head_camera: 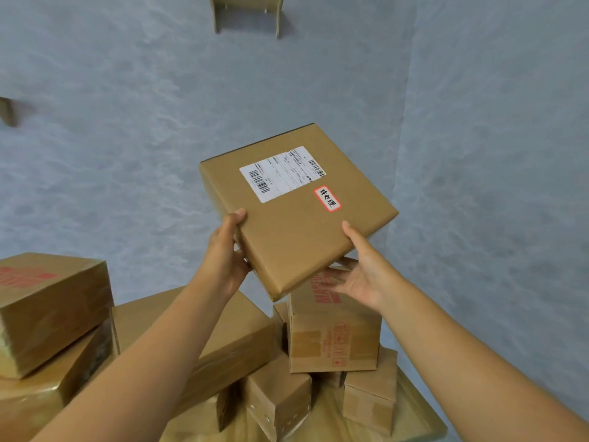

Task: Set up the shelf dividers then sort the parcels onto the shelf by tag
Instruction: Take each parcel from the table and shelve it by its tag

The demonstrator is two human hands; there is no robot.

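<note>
A flat brown cardboard parcel (296,215) is held up in front of me, tilted, above the pile. Its top carries a white shipping label with barcodes and a small red-bordered tag (327,199) with handwritten characters. My left hand (224,253) grips its near left edge, thumb on top. My right hand (360,272) holds the near right corner, thumb on top and fingers spread underneath. A cardboard divider (247,12) stands at the top middle, cut off by the frame edge. Part of another cardboard piece (8,111) shows at the far left.
Below lies a pile of brown parcels: one with red print (47,307) at left, a long one (204,333) under my left forearm, an upright box with red markings (331,333), and smaller boxes (277,403) in front. Grey floor lies beyond.
</note>
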